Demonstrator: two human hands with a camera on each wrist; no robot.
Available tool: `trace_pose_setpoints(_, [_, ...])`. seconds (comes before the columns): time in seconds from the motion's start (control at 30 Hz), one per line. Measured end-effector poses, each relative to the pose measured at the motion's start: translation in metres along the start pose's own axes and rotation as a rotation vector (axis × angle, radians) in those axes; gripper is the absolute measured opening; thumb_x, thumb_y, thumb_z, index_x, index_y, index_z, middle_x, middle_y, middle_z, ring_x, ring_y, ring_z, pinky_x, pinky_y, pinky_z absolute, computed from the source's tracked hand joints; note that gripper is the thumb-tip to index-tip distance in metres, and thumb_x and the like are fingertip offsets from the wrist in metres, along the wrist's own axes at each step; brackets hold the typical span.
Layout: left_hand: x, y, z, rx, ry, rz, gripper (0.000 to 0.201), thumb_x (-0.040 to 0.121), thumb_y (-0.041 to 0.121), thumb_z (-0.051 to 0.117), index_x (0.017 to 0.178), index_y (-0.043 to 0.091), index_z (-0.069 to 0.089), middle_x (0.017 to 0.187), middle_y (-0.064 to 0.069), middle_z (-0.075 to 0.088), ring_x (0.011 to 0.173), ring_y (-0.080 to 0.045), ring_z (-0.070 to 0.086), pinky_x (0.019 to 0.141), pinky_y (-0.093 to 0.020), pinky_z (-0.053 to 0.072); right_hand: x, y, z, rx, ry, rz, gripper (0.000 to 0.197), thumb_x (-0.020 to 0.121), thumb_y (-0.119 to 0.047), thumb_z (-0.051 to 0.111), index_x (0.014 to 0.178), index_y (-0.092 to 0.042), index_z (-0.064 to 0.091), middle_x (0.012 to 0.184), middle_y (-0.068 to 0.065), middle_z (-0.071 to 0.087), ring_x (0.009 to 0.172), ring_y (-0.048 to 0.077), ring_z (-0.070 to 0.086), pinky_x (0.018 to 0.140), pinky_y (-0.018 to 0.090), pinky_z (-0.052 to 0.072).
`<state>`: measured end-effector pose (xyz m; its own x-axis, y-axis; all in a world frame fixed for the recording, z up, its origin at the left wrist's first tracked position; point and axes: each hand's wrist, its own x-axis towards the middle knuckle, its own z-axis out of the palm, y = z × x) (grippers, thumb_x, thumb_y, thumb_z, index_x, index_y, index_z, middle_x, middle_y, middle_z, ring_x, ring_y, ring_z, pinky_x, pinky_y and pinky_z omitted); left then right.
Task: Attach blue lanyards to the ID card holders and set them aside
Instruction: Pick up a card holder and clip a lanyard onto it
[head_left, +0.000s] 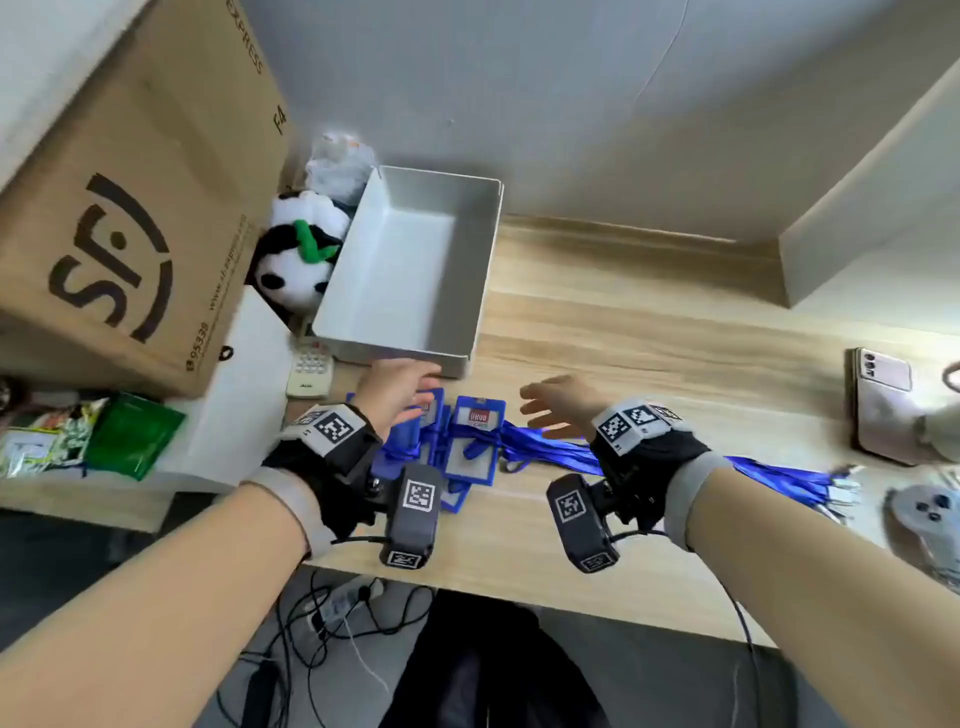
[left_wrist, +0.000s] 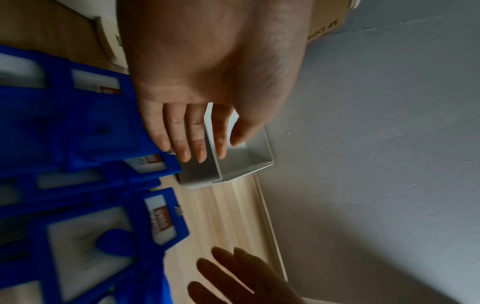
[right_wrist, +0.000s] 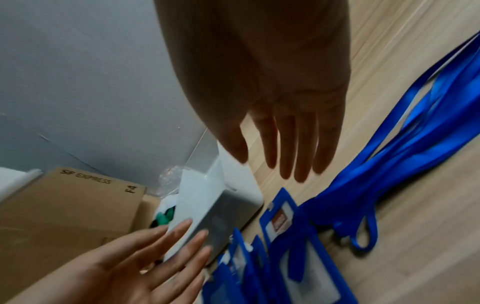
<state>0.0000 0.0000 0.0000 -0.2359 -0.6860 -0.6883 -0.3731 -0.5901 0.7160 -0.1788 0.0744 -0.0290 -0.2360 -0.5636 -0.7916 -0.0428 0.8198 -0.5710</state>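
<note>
My left hand (head_left: 397, 387) hovers with fingers straight and holding nothing, its tips at the near wall of the grey tray (head_left: 337, 291). My right hand (head_left: 558, 408) is spread and empty, just right of that tray's near corner. The blue ID card holders (head_left: 470, 447) lie heaped on the worktop (head_left: 649, 322) directly in front of the tray, with the blue lanyards (head_left: 566, 452) trailing away to their right.

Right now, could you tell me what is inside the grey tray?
The grey tray shows only its bare floor. The left hand hides a little of its near edge.
</note>
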Motion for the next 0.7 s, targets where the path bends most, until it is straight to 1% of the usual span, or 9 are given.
trace_pose_setpoints(0.07, [0.004,-0.008,-0.002,0.022,0.03,0.0,0.017,0.093,0.021,0.052,0.105,0.013,0.06,0.099,-0.008,0.061,0.093,-0.021,0.055,0.087,-0.03,0.042,0.011,0.003,0.01,-0.083,0.074,-0.014,0.029,0.092,-0.02,0.054,0.112,0.001,0.061,0.101,0.012,0.062,0.075,0.021,0.06,0.067,0.033,0.053])
trace_pose_setpoints(0.1, [0.005,-0.012,-0.003,0.035,0.035,0.002,0.017,0.093,0.02,0.052,0.104,0.012,0.06,0.1,-0.009,0.061,0.091,-0.02,0.055,0.086,-0.03,0.042,0.017,0.006,0.014,-0.134,0.096,-0.029,0.03,0.091,-0.019,0.056,0.111,0.003,0.062,0.101,0.015,0.065,0.08,0.024,0.062,0.076,0.039,0.056])
trace_pose_setpoints(0.17, [0.011,-0.021,-0.004,0.046,0.052,0.025,0.018,0.093,0.017,0.05,0.104,0.01,0.063,0.097,-0.009,0.06,0.081,-0.016,0.055,0.073,-0.023,0.044,0.025,0.008,0.023,-0.186,0.105,-0.037,0.032,0.089,-0.02,0.059,0.109,0.004,0.063,0.095,0.017,0.067,0.087,0.03,0.067,0.087,0.045,0.054])
trace_pose_setpoints(0.23, [0.015,-0.026,-0.007,0.083,0.075,0.06,0.022,0.093,0.012,0.048,0.106,0.005,0.065,0.091,-0.008,0.06,0.073,-0.011,0.054,0.06,-0.015,0.046,0.031,0.009,0.03,-0.199,0.111,-0.031,0.031,0.089,-0.021,0.061,0.108,0.004,0.063,0.078,0.012,0.064,0.076,0.027,0.067,0.079,0.04,0.054])
trace_pose_setpoints(0.3, [0.017,-0.028,-0.007,0.132,0.081,0.107,0.024,0.093,0.008,0.046,0.107,0.001,0.065,0.086,-0.007,0.06,0.07,-0.01,0.054,0.051,-0.006,0.044,0.035,0.008,0.035,-0.21,0.13,-0.029,0.024,0.087,-0.023,0.064,0.1,-0.003,0.064,0.077,0.009,0.063,0.061,0.019,0.061,0.069,0.033,0.053])
trace_pose_setpoints(0.4, [0.017,-0.028,-0.005,0.156,0.075,0.121,0.024,0.094,0.005,0.044,0.106,-0.003,0.063,0.081,-0.007,0.058,0.067,-0.01,0.053,0.046,-0.003,0.042,0.039,0.011,0.038,-0.208,0.156,-0.033,0.018,0.083,-0.025,0.07,0.091,-0.012,0.06,0.074,0.005,0.062,0.061,0.017,0.06,0.067,0.03,0.053])
trace_pose_setpoints(0.5, [0.019,-0.025,-0.003,0.189,0.056,0.119,0.025,0.094,0.009,0.045,0.108,-0.001,0.063,0.093,-0.01,0.061,0.069,-0.009,0.056,0.049,-0.004,0.046,0.039,0.013,0.035,-0.209,0.141,-0.067,0.014,0.084,-0.025,0.069,0.087,-0.014,0.059,0.084,0.007,0.064,0.068,0.019,0.061,0.066,0.029,0.053])
trace_pose_setpoints(0.6, [0.02,-0.018,0.003,0.209,0.018,0.12,0.022,0.094,0.013,0.046,0.106,0.006,0.064,0.095,-0.007,0.061,0.074,-0.011,0.055,0.059,-0.015,0.047,0.028,0.01,0.021,-0.119,0.124,-0.153,0.012,0.088,-0.018,0.064,0.082,-0.013,0.055,0.089,0.007,0.062,0.043,0.002,0.058,0.043,0.012,0.04])
trace_pose_setpoints(0.7, [0.018,-0.005,0.015,0.226,-0.031,0.136,0.019,0.093,0.02,0.051,0.107,0.014,0.061,0.095,-0.003,0.061,0.082,-0.014,0.056,0.07,-0.022,0.047,0.008,0.002,0.0,-0.011,0.134,-0.233,0.021,0.09,-0.017,0.06,0.072,-0.017,0.05,0.076,0.003,0.06,0.033,-0.004,0.051,0.035,0.01,0.03])
